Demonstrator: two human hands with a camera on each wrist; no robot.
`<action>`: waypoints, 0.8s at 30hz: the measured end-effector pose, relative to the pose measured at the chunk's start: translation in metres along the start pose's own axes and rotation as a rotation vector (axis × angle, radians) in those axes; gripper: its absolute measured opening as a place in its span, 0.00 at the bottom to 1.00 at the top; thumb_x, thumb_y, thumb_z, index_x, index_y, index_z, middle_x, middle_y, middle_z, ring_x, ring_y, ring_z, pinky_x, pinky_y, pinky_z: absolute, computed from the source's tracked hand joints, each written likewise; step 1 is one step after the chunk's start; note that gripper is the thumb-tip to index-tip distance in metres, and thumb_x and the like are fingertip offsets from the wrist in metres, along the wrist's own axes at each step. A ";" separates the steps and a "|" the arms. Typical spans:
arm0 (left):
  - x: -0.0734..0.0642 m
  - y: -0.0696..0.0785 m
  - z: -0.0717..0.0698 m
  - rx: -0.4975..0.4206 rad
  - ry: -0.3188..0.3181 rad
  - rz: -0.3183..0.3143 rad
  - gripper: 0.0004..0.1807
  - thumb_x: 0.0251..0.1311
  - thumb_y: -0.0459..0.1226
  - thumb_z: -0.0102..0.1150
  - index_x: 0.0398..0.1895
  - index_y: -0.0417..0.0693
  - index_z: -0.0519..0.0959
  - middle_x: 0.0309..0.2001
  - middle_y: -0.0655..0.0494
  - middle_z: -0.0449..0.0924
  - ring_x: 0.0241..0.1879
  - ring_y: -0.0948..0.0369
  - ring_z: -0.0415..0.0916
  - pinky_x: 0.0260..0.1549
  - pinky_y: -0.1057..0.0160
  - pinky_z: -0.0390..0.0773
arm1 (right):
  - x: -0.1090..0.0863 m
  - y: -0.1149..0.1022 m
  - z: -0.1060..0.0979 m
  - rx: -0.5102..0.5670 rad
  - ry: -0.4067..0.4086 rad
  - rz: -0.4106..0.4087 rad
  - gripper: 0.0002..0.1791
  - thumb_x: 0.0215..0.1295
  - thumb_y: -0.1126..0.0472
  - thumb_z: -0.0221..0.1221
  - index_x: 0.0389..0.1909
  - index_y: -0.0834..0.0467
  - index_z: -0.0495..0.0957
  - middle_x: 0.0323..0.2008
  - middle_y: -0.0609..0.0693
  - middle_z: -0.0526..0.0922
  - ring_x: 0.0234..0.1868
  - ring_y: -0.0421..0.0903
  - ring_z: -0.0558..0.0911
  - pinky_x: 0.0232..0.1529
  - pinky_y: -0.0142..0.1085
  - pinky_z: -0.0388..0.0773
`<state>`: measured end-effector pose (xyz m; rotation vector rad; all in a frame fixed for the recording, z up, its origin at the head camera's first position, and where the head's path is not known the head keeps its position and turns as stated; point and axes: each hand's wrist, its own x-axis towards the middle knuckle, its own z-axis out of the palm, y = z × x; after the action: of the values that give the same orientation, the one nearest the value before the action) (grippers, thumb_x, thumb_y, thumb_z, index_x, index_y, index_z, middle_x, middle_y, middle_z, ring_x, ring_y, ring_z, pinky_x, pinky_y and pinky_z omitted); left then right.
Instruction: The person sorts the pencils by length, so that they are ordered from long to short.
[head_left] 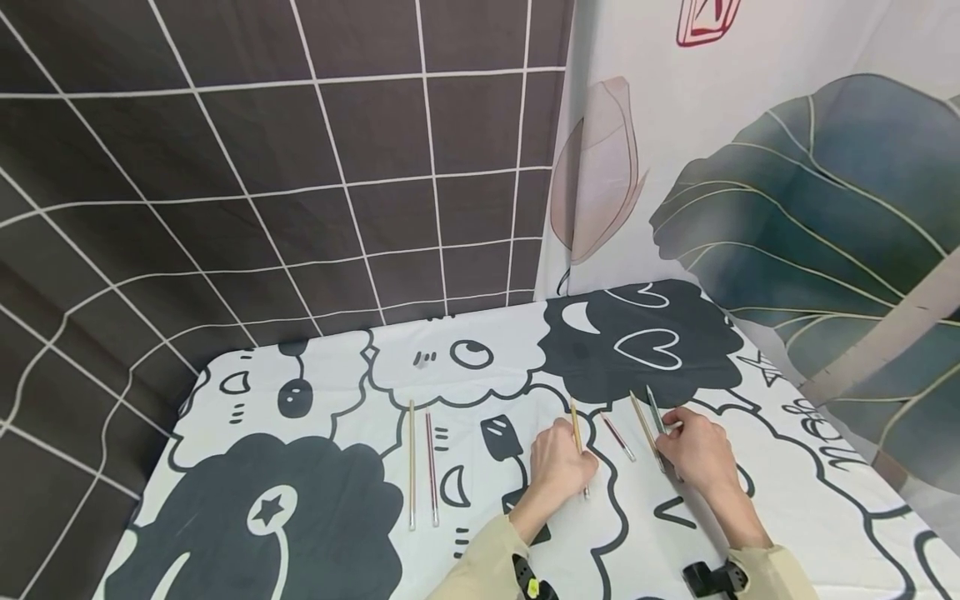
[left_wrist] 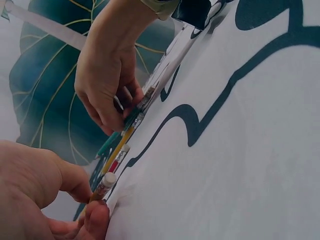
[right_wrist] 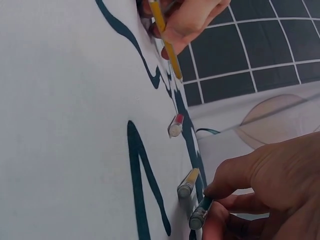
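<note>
My left hand (head_left: 558, 462) pinches a yellow pencil (head_left: 575, 423) between thumb and fingers; its white eraser end (left_wrist: 108, 180) sticks out toward me in the left wrist view. My right hand (head_left: 699, 450) pinches a green pencil (head_left: 655, 408) near its eraser end, which shows in the right wrist view beside the thumb. Just left of the green one, another yellow pencil (head_left: 643, 423) lies on the cloth, tips nearly level. Between the hands rests a shorter-looking red pencil (head_left: 618, 437), slanted, with its eraser (right_wrist: 174, 130) toward me.
Further left, a yellow pencil (head_left: 412, 479) and a red pencil (head_left: 432, 483) lie side by side on the patterned white cloth (head_left: 562, 567). A dark gridded curtain (head_left: 360, 150) hangs behind, and a white leaf-print curtain (head_left: 795, 200) at the right.
</note>
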<state>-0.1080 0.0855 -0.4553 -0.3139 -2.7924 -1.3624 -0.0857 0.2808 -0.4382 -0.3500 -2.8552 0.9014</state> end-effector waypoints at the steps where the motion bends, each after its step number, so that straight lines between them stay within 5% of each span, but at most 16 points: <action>1: 0.000 0.000 0.000 0.000 0.003 -0.003 0.11 0.37 0.28 0.66 0.28 0.41 0.77 0.18 0.58 0.71 0.21 0.59 0.71 0.21 0.63 0.71 | 0.000 0.000 0.000 0.006 0.000 -0.001 0.17 0.52 0.72 0.60 0.43 0.77 0.75 0.22 0.54 0.78 0.16 0.45 0.74 0.17 0.38 0.68; 12: -0.003 0.000 -0.008 -0.026 0.018 -0.007 0.17 0.36 0.28 0.67 0.36 0.38 0.78 0.21 0.55 0.75 0.25 0.56 0.75 0.25 0.62 0.74 | -0.001 -0.005 -0.004 0.055 -0.005 -0.040 0.17 0.51 0.70 0.62 0.43 0.74 0.77 0.22 0.51 0.78 0.18 0.44 0.74 0.18 0.37 0.68; 24: -0.005 -0.003 -0.016 -0.089 -0.002 -0.020 0.21 0.37 0.28 0.66 0.41 0.39 0.78 0.17 0.63 0.75 0.22 0.64 0.73 0.25 0.64 0.71 | -0.004 -0.013 -0.001 0.104 -0.009 -0.062 0.15 0.51 0.70 0.59 0.41 0.71 0.77 0.22 0.51 0.78 0.20 0.45 0.74 0.19 0.36 0.68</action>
<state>-0.1048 0.0709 -0.4483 -0.2906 -2.7488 -1.4943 -0.0845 0.2701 -0.4298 -0.2460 -2.7963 1.0375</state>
